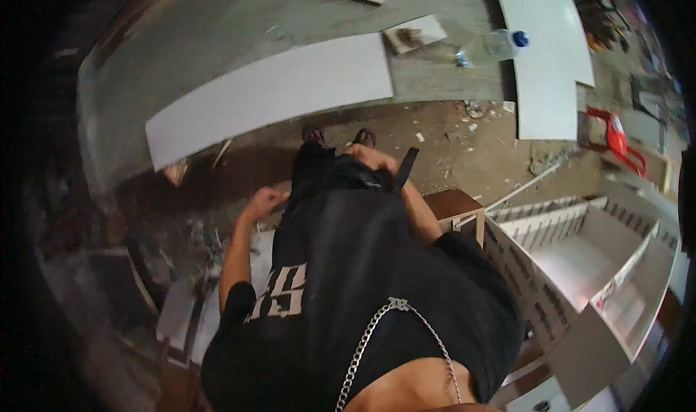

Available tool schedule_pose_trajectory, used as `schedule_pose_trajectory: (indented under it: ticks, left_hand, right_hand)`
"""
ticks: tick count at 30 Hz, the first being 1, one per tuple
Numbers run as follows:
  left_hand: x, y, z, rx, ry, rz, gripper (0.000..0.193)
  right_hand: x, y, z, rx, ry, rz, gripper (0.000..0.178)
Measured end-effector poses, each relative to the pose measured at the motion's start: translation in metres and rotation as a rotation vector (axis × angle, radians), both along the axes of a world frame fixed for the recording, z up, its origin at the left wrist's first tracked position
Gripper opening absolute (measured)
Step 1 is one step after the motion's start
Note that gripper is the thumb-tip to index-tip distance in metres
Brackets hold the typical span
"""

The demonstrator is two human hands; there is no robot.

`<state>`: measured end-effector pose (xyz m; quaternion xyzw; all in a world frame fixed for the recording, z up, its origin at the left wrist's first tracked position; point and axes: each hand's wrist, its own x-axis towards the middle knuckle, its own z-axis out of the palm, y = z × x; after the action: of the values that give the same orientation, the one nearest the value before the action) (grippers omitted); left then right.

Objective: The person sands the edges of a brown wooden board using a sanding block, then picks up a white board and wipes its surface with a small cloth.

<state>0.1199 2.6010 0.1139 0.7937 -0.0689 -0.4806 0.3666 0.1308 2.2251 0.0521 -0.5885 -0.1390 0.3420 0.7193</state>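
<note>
My left hand (267, 203) is at the left side of my black clothing, fingers curled, with the fingertips at the cloth's edge. Whatever they pinch is too small to make out. In front of my waist, my right hand (373, 157) bends inward over bunched black cloth (337, 171), its fingers partly lost against the dark. A stiff black strap (409, 170) sticks up beside my right wrist; I cannot tell what it belongs to. Beyond my shoes lies a long white panel (272, 100) on the grey-green table (217, 56).
A clear bottle with a blue cap (520, 39) lies by another white panel (547, 71) at the far right. A white compartmented cabinet frame (525, 281) and a brown-topped box (453, 204) are close on my right. Scraps litter the floor; a red object (618, 142) sits farther right.
</note>
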Motion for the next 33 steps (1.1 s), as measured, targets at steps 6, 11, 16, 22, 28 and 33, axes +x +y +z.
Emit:
schedule_pose_trajectory:
  ticks: [6, 11, 16, 22, 28, 33]
  left_hand:
    - [-0.011, 0.047, -0.081, -0.083, -0.107, 0.164, 0.026]
    - [0.057, 0.020, -0.052, -0.026, -0.361, -0.070, 0.026]
    - [0.121, -0.090, 0.071, -0.054, -0.320, 0.154, 0.023]
    - [0.188, -0.300, 0.095, -0.365, -0.786, 0.133, 0.015]
    - [0.229, -0.427, 0.104, -0.495, -0.732, 0.102, 0.077]
    - [0.219, -0.533, 0.060, -0.653, -0.957, -0.001, 0.094]
  right_hand:
    - [0.024, -0.029, 0.018, -0.366, -0.227, -0.041, 0.029]
    - [-0.058, -0.178, 0.010, -1.347, 0.008, -0.168, 0.030]
    - [0.045, -0.188, 0.082, -1.112, -0.097, -0.808, 0.019]
    - [0.180, -0.190, 0.080, -1.128, -0.643, -0.747, 0.018]
    - [0.075, -0.216, 0.116, -0.645, -0.303, -1.084, 0.017]
    - [0.065, -0.290, 0.185, -0.621, -0.580, -1.518, 0.024]
